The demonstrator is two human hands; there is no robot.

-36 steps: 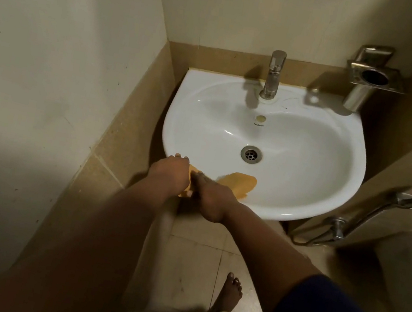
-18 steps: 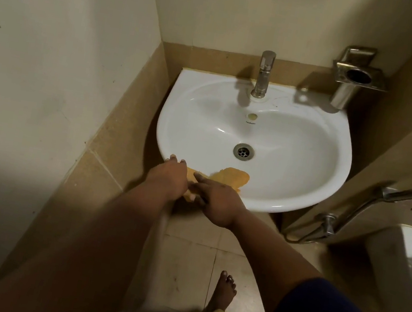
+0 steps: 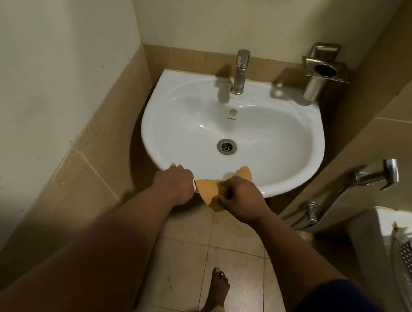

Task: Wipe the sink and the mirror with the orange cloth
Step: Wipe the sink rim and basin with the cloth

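beige floor tiles (image 3: 179,269) run under a bare foot (image 3: 217,290) planted just short of the sink, and both arms reach out over them. the right hand (image 3: 242,199) has its fingers (image 3: 224,184) curled round a bunched fold of the orange cloth (image 3: 209,191), thumb tucked under, so the cloth is gathered at the front lip of the sink (image 3: 310,135); one corner hangs below the rim and another peaks up just inside the bowl. the left hand (image 3: 176,182) sits right beside it on the rim, fingertips hooked over the edge; whether it also pinches the cloth's near edge i cannot tell, since its back hides the fingers.

to my eye the cloth is being gathered before the first proper pass. for a good wipe it wants to be opened into a flat pad under the palm rather than held as a knot, then swept along the rim and down the bowl wall toward the drain (image 3: 227,146), working round in overlapping arcs. the left hand could stay on the rim as a brace. the base of the tap (image 3: 240,72) at the back shows faint marks on the white ledge, so that spot deserves pressure. the steel holder (image 3: 324,69) on the wall hangs close over the far corner and could be knocked. no mirror is in view; it would come after.
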